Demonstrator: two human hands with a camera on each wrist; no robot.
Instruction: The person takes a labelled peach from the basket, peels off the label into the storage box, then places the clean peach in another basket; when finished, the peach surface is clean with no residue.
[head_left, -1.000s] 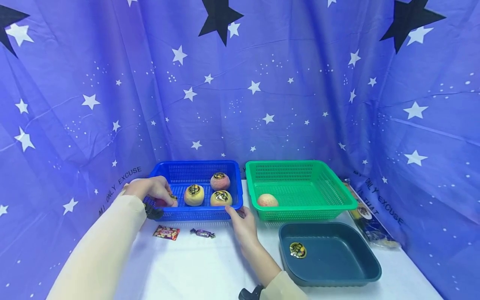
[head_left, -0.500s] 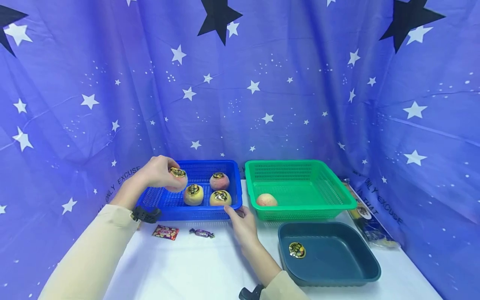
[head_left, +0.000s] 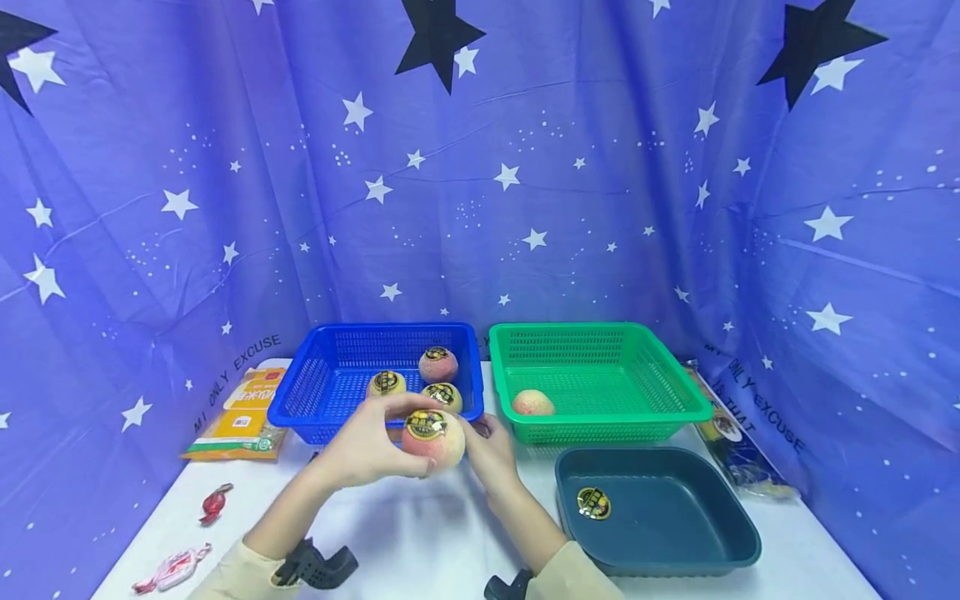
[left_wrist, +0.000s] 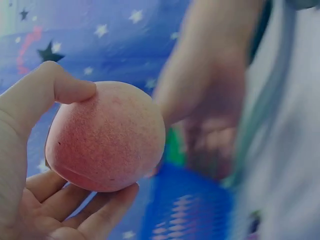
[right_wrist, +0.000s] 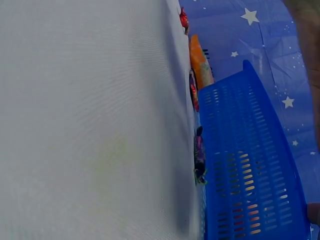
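the left hand [head_left: 367,450] holds a pink peach [head_left: 433,437] with its thumb on top and its fingers curled under it. the peach has a round sticker on it and is up in the air, just in front of the blue basket [head_left: 330,375]. the right hand [head_left: 491,454] is right beside the peach, low by the basket's front edge. i cannot tell if its fingers are open or curled. three more peaches [head_left: 438,364] lie in the blue basket. one peach [head_left: 532,402] lies in the green basket [head_left: 660,375]. a dark tray [head_left: 697,533] with a sticker sits on the white table [head_left: 420,533]. some candies [head_left: 213,504] lie on the left.
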